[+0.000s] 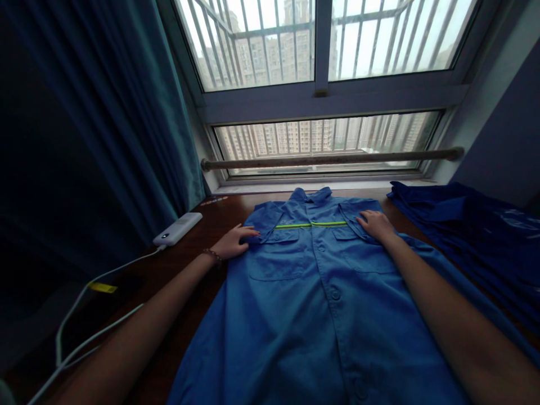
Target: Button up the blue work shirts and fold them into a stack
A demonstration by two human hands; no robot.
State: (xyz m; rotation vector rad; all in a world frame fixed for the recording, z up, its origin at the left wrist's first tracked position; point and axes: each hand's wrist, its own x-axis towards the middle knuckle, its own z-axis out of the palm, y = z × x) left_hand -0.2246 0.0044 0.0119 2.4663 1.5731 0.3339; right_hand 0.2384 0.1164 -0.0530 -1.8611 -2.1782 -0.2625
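Observation:
A blue button-front work shirt (287, 304) lies spread face up, its collar toward the window and a yellow-green stripe across the chest. Its upper sleeve parts are folded inward over the shoulders. My left hand (234, 241), with a beaded bracelet at the wrist, rests on the shirt's left edge by the sleeve, fingers stretched out. On the opposite sleeve fold lies my right hand (377, 225), fingers extended and flat on the cloth. The shirt's lower hem runs out of view at the bottom.
Darker blue garments (472, 225) lie to the right on the brown wooden surface (240, 205). A white power bank (178, 229) with a white cable (122, 264) sits at left, beside a blue curtain (169, 112). Beyond stands a window with a horizontal rail (329, 161).

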